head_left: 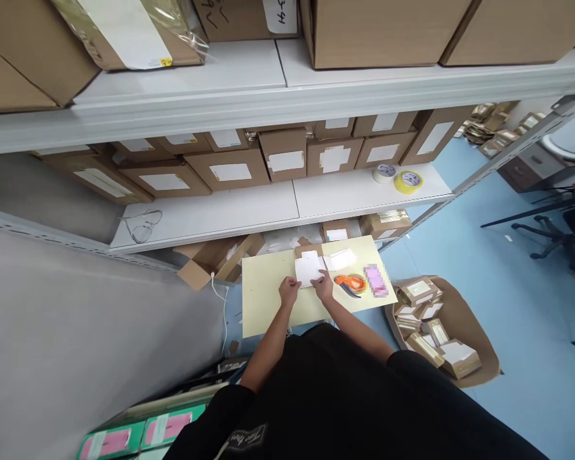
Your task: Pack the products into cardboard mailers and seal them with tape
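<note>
A white label (309, 268) lies over a small cardboard box (303, 251) on the pale yellow tabletop (268, 306). My left hand (289, 291) pinches the label's near left corner. At its near right side, the fingers of my right hand (322, 287) are closed on the label's edge. Brown cardboard shows beyond the label's far side; the rest of the box is hidden beneath it. Right of my right hand lies an orange tape dispenser (349, 282), and a stack of white labels (341, 259) sits behind it.
A pixelated pink item (376, 281) lies at the table's right. Behind, a shelf (249, 207) holds several labelled boxes, a white tape roll (384, 173), a yellow tape roll (408, 182) and glasses (144, 227). A large carton (479, 345) of parcels stands on the floor, right.
</note>
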A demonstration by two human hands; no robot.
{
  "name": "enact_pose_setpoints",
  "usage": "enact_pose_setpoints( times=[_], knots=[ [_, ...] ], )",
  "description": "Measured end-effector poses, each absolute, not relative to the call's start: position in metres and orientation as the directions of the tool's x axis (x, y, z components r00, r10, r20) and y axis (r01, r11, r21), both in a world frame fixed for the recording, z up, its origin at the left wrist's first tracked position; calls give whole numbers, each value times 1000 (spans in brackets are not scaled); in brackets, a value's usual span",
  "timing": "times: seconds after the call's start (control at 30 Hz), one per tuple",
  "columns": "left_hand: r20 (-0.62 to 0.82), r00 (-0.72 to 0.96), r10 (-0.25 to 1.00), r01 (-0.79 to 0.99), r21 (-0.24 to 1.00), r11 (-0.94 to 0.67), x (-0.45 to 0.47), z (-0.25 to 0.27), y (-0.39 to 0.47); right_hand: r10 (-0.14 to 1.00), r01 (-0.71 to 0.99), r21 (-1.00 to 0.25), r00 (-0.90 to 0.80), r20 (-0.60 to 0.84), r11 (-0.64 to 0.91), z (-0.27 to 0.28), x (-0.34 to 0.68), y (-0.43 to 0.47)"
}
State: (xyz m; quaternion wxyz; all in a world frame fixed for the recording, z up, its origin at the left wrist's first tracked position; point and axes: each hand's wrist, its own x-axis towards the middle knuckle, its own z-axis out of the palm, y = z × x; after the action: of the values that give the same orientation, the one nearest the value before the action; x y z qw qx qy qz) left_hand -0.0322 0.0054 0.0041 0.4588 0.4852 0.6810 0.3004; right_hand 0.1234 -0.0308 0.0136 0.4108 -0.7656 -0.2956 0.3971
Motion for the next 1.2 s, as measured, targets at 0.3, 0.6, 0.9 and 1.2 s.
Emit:
enact_pose_setpoints(
  times=[0.3,0.6,0.9,1.2],
  knots=[
    [-429,-177,886,599,667,443,-11,-9,18,778,288,-754,449,-439,-591,6,132,-24],
    [-442,-230,867,661,583,472,-1,-8,17,776,334,-712,408,-481,-618,-4,138,-21],
    [-443,-260,858,679,549,489,1,-4,16,761,411,-642,381,-524,-648,0,137,-18],
    [-470,-215,856,702,535,470,-2,-1,15,747,499,-557,411,-523,-664,2,130,-15]
  ],
)
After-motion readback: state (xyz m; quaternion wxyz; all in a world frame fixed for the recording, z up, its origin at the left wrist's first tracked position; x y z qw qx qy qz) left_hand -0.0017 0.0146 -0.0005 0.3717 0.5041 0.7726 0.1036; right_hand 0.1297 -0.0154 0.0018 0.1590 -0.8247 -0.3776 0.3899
